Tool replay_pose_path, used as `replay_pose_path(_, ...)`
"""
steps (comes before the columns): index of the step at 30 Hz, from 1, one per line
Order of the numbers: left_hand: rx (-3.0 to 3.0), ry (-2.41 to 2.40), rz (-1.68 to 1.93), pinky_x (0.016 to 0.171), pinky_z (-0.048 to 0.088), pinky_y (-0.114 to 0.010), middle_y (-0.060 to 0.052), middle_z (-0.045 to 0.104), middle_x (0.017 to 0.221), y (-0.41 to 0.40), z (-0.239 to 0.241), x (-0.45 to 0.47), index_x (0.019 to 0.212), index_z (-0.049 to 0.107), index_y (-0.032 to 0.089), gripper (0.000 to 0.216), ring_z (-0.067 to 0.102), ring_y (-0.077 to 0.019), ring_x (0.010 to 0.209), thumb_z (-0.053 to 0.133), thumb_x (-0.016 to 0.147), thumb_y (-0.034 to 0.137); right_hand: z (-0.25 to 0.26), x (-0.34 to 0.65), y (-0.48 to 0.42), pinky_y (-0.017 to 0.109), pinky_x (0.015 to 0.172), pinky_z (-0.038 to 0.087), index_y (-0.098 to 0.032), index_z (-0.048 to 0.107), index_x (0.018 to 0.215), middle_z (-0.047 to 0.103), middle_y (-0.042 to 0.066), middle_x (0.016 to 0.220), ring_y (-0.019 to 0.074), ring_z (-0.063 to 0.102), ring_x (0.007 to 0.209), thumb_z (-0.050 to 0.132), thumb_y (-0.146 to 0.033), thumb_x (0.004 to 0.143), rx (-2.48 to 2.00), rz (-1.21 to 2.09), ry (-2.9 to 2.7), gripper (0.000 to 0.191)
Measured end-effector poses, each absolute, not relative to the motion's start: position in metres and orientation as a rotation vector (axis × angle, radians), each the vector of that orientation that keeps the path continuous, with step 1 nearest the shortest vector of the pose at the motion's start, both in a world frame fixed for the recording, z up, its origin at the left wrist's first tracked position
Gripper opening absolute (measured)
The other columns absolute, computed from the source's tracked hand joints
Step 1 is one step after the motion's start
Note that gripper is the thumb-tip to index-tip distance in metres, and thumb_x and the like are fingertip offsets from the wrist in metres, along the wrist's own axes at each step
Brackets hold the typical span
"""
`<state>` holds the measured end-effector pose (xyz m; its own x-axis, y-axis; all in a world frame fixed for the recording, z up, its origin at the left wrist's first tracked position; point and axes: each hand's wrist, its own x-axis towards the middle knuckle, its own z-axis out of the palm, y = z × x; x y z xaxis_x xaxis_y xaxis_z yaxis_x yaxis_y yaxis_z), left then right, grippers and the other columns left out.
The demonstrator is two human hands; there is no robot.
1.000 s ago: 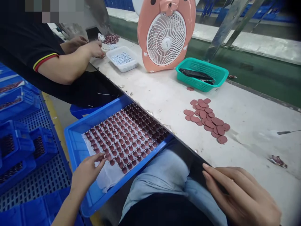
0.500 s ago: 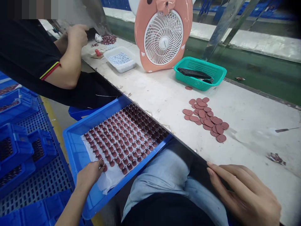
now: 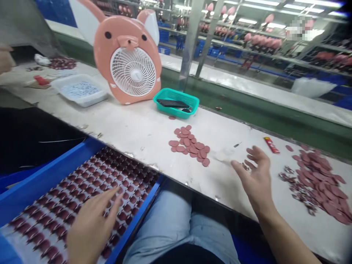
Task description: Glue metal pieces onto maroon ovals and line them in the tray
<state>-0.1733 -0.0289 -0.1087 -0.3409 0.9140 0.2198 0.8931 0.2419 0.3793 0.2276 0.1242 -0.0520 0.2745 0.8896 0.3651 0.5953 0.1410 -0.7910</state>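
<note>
Head view, seen from the wearer's side of the bench. Left hand (image 3: 95, 223), lower left of the frame: thumb and forefinger parted, nothing visible in hold, above a blue tray (image 3: 41, 187) of dark red pieces (image 3: 96, 179) set in rows. Right hand (image 3: 257, 172), right of centre: fingers spread, above the white table (image 3: 123, 128), beside a small metallic bit (image 3: 246, 167); whether they touch, cannot tell. Loose reddish discs (image 3: 189, 145), centre, overlapping. Larger disc heap (image 3: 327, 179), right edge, next to metallic pieces (image 3: 299, 190). Red packet (image 3: 271, 145), above it. Green basket (image 3: 177, 112), upper centre, holding a black object (image 3: 173, 103). Pink fan (image 3: 132, 73), upper left, upright.
</note>
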Motion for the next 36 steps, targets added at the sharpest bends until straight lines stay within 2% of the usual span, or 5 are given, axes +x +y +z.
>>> replay_pose_path(4,2.343,1.837,1.147,0.108,0.042,-0.042,-0.011,0.070,0.126,0.064,-0.071,-0.081,0.118,0.071,0.019,0.030,0.059,-0.0281,0.118,0.058,0.096,0.033,-0.067,0.234,0.153,0.061,0.107,0.039,-0.015,0.033,0.149,0.047,0.022,0.144,0.0378,0.046,0.130,0.078,-0.061,0.067,-1.700,0.560,-1.452,0.105)
replay_pose_path(14,2.325,1.111,0.821,0.121,0.015,-0.053,-0.009,0.065,0.136,0.100,-0.071,0.009,0.134,0.062,0.025,0.057,0.055,-0.0311,0.128,0.077,0.082,0.042,-0.066,0.227,0.159,0.048,0.093,0.048,-0.017,0.061,0.112,0.068,0.013,0.114,0.0284,0.062,0.105,0.064,-0.054,0.086,-1.541,0.697,-1.594,0.046)
replay_pose_path(23,1.343,1.142,1.044,0.108,0.033,-0.046,-0.009,0.078,0.102,0.053,-0.077,-0.006,0.100,0.078,0.027,0.020,0.065,-0.0250,0.101,0.061,0.093,0.035,-0.052,0.205,0.089,0.026,0.058,0.053,-0.023,0.052,0.098,0.065,0.002,0.081,0.0151,0.061,0.067,0.067,-0.034,0.087,-1.097,1.039,-1.637,0.022)
replay_pose_path(29,0.495,0.831,0.991,0.060,0.051,-0.022,-0.004,0.069,0.076,0.018,-0.057,0.015,0.089,0.069,0.017,0.038,0.061,-0.0102,0.061,0.079,0.076,0.051,-0.036,0.189,0.063,0.031,0.068,0.064,-0.028,0.053,0.104,0.066,0.003,0.097,0.0168,0.069,0.079,0.063,-0.007,0.088,-0.704,1.557,-1.678,0.028)
replay_pose_path(36,0.301,0.554,0.891,0.055,0.056,-0.018,-0.003,0.069,0.068,0.007,-0.063,0.006,0.077,0.074,0.015,0.051,0.067,-0.0117,0.063,0.095,0.048,0.051,-0.028,0.177,0.056,0.028,0.059,0.061,-0.029,0.052,0.105,0.063,-0.001,0.085,0.0145,0.068,0.066,0.063,-0.017,0.093,-0.718,1.941,-1.490,0.020)
